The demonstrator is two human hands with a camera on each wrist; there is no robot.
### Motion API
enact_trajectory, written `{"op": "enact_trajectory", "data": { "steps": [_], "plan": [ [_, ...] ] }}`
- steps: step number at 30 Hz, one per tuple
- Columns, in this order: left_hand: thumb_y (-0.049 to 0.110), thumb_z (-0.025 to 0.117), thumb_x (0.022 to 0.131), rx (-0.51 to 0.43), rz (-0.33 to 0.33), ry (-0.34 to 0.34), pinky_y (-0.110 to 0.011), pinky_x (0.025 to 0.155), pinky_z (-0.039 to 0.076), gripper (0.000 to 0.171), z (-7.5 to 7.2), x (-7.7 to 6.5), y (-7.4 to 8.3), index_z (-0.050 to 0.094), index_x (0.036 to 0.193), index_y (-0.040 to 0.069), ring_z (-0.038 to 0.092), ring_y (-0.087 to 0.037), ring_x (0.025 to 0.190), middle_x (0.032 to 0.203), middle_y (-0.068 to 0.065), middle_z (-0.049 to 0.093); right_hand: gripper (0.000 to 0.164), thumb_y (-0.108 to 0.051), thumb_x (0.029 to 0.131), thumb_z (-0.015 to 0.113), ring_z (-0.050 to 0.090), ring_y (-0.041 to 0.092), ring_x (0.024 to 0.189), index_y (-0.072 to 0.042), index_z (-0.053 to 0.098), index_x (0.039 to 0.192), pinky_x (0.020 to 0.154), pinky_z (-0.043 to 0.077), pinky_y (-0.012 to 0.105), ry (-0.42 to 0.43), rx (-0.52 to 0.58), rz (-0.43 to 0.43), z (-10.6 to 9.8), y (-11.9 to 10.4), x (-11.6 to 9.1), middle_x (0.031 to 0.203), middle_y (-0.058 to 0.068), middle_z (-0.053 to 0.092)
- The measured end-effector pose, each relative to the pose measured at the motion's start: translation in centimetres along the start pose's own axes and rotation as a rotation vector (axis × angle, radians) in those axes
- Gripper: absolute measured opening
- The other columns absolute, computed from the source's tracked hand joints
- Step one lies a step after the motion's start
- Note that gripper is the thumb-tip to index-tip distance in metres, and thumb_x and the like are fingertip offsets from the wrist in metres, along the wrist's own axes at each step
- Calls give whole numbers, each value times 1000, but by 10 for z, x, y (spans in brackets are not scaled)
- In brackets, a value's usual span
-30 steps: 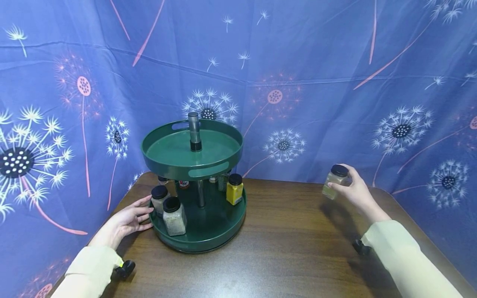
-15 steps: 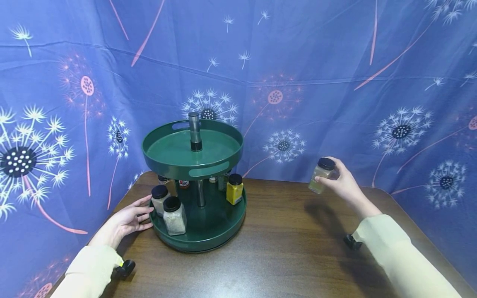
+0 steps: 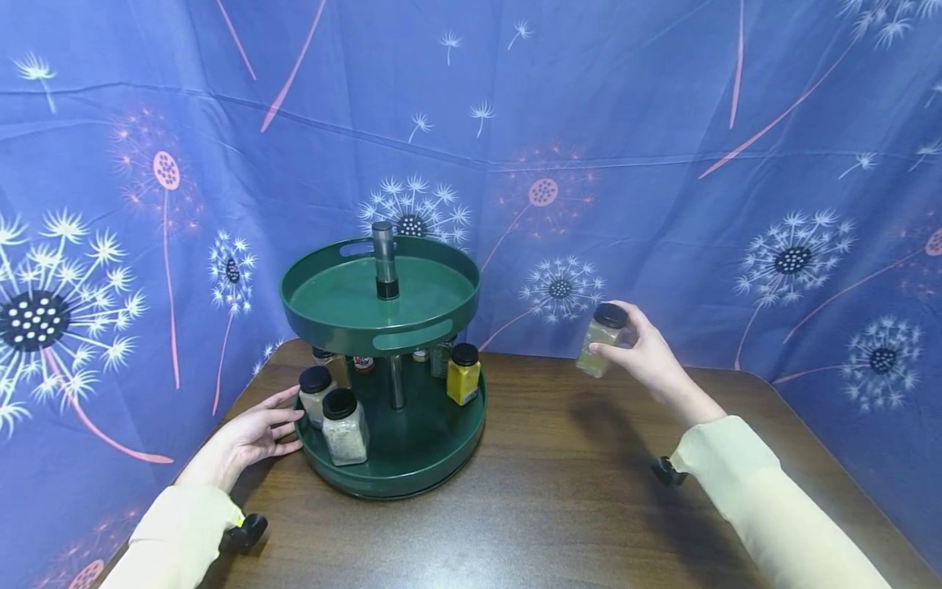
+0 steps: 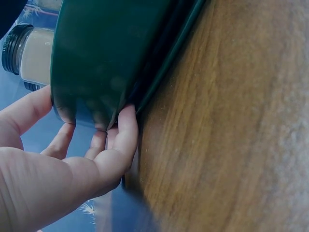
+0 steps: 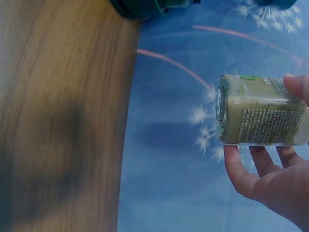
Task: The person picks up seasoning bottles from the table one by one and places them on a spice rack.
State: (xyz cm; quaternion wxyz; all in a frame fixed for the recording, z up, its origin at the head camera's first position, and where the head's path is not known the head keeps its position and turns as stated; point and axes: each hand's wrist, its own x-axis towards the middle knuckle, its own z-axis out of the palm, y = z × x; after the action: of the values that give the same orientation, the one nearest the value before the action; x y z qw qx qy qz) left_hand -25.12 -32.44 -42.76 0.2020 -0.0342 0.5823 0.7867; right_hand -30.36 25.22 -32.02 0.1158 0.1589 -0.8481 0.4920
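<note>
My right hand (image 3: 643, 356) holds a square glass spice jar (image 3: 601, 339) above the table, thumb on one side and fingers on the other. The jar has a black lid and greenish-tan powder; small print covers one face of the jar (image 5: 265, 116) in the right wrist view. At the left, my left hand (image 3: 246, 433) touches the outer wall of a green two-tier turntable (image 3: 412, 470) with its fingertips. In the left wrist view the fingers of that hand (image 4: 82, 164) lie along the lower tray's wall (image 4: 104, 58), fairly straight.
Two black-lidded jars, one pale (image 3: 344, 429) and one tan (image 3: 315, 393), stand on the lower tier's left. A yellow jar (image 3: 463, 376) stands on its right, with several more partly hidden behind. The upper tray (image 3: 434, 278) overhangs them. A patterned blue cloth (image 3: 625, 164) hangs behind the table (image 3: 545, 458).
My right hand has carried the spice jar leftward and slightly up, toward the turntable. The left hand and the turntable stay where they were.
</note>
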Motion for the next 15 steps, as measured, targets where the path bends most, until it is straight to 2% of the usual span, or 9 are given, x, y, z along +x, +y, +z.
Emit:
{"op": "enact_trajectory", "data": {
  "steps": [7,15],
  "plan": [
    [7,49,97,-2,0,0,-40,85,44,36,0,2,-1,55,102,42,57,-10,96,103,11,54,75,-12,79,76,54,21,97,-15,36,142,78,46,35,-31,19,-3,17,-18,1,122,14,53],
    [7,50,96,4,4,4,-40,84,45,34,-2,3,-2,52,104,41,57,-10,95,103,10,53,73,-10,77,77,56,25,100,-15,40,139,83,46,39,-70,51,-39,35,-31,5,124,12,54]
  ]
}}
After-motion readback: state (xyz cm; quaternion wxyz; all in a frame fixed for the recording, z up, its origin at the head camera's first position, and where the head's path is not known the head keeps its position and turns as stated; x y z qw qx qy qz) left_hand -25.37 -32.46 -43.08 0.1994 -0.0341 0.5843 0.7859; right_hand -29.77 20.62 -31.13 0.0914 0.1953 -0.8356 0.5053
